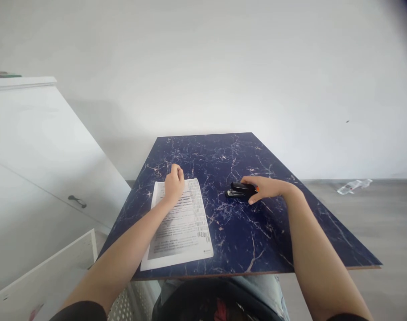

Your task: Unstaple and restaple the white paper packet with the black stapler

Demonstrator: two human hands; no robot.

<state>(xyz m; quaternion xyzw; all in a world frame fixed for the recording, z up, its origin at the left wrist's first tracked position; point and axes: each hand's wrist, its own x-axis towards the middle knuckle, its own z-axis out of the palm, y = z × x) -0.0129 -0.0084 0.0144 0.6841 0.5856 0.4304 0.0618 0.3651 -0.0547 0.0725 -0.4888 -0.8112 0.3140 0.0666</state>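
Note:
A black stapler (240, 190) with a bit of orange at its rear lies on the table, its jaw end pointing left. My right hand (265, 187) has its thumb and fingers around the stapler's back end. To the left is a white printed sheet of paper (179, 227), covered in lines of dark text and lying flat near the table's front edge. My left hand (174, 180) is over the top edge of that sheet, fingers curled in. The inside of its grip is hidden, so whether it holds anything does not show.
Both hands work over a dark blue marble-patterned table (236, 240), set against a white wall (223, 67). A white cabinet (46, 147) with a dark handle (77, 201) stands at the left. On the floor at right lies a clear plastic bottle (354, 186).

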